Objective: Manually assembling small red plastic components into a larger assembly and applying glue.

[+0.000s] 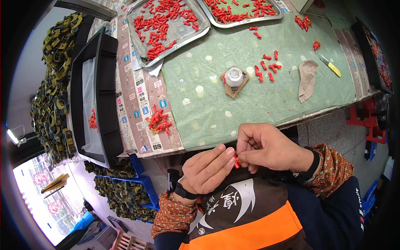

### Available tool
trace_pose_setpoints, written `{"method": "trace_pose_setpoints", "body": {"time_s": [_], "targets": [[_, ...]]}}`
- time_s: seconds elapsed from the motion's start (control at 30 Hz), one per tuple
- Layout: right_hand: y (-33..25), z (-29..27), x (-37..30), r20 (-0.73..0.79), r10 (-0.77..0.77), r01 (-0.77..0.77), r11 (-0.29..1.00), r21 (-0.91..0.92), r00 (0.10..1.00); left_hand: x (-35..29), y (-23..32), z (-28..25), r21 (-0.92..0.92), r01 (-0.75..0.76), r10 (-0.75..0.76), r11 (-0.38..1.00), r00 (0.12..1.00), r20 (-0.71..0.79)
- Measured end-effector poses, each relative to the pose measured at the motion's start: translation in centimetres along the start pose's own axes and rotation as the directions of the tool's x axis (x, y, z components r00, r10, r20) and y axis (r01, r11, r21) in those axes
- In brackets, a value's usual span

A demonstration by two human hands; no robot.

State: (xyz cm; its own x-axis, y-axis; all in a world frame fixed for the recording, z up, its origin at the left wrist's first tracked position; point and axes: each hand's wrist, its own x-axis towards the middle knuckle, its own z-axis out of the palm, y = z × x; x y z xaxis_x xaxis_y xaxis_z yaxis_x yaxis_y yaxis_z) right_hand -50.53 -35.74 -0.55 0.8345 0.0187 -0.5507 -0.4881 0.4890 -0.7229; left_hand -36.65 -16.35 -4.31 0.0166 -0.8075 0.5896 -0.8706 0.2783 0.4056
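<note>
Close to my body, just below the table's front edge, my left hand and my right hand meet at the fingertips. Between them sits a small red plastic figure part. The right thumb and forefinger pinch it, while the left fingers lie pressed together against its other side; the left thumb is hidden. Beyond the hands, a small clear jar stands on a wooden block. Several loose red arm-like parts are scattered to its right. A cluster of assembled red figures lies at the table's left.
Two metal trays, a left one and a right one, hold many red parts at the back. A yellow-handled knife lies beside a beige cloth piece on the green cloth. A black crate stands at the left.
</note>
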Motion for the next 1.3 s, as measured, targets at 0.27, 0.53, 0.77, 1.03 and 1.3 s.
{"method": "trace_pose_setpoints", "body": {"time_s": [0.27,0.53,0.77,1.03,1.3], "targets": [[0.2,0.0,0.0,0.002,-0.024,0.024,1.0,0.011,1.0,0.0,0.0,0.1,-0.002,0.0,0.0,1.0,1.0,0.003],[-0.2,0.1,-0.1,-0.003,-0.07,0.069,0.997,-0.042,0.998,-0.7,0.1,1.9,-0.152,0.153,-0.172,0.976,0.977,-0.124],[-0.6,-0.5,-0.6,-0.085,-0.387,0.347,0.888,-0.301,0.918,-0.3,2.9,3.3,-0.703,0.512,-0.732,0.493,0.681,-0.017],[-0.1,0.0,-0.1,-0.019,-0.575,0.434,0.638,-0.636,0.818,0.8,4.0,2.2,-0.881,0.411,-0.838,-0.233,0.376,0.397],[0.1,-0.4,0.1,-0.014,-0.506,0.421,0.732,-0.535,0.862,0.9,4.4,1.8,-0.854,0.384,-0.809,-0.35,0.335,0.483]]}}
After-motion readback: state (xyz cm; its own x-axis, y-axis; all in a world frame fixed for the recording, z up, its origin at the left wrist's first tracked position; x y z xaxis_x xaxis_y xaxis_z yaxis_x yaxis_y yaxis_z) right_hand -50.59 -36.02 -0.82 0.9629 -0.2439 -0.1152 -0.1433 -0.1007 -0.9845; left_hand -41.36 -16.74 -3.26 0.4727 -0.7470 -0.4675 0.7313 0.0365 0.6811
